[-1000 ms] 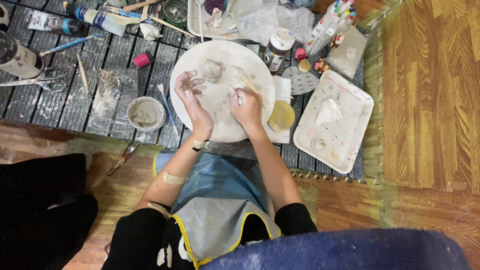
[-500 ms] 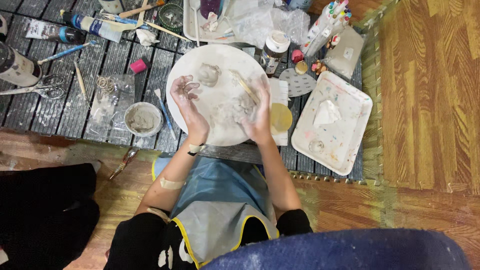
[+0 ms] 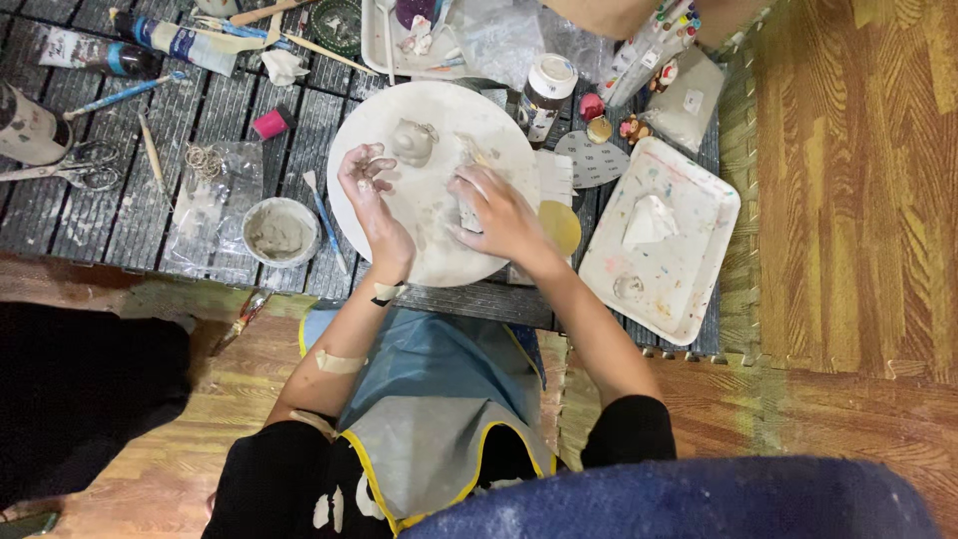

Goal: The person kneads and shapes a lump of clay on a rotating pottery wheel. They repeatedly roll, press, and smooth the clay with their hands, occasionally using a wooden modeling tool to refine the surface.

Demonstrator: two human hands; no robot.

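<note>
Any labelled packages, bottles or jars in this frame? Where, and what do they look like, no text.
Jar: just right of the round white board, upright, white lid, dark body, pale label.
Bottle: top left, lying on its side, dark body, blue and white label.
Tube: left of that bottle, lying flat, white with dark print.
Can: left edge, lying tilted, pale label.
No screens or signs.
</note>
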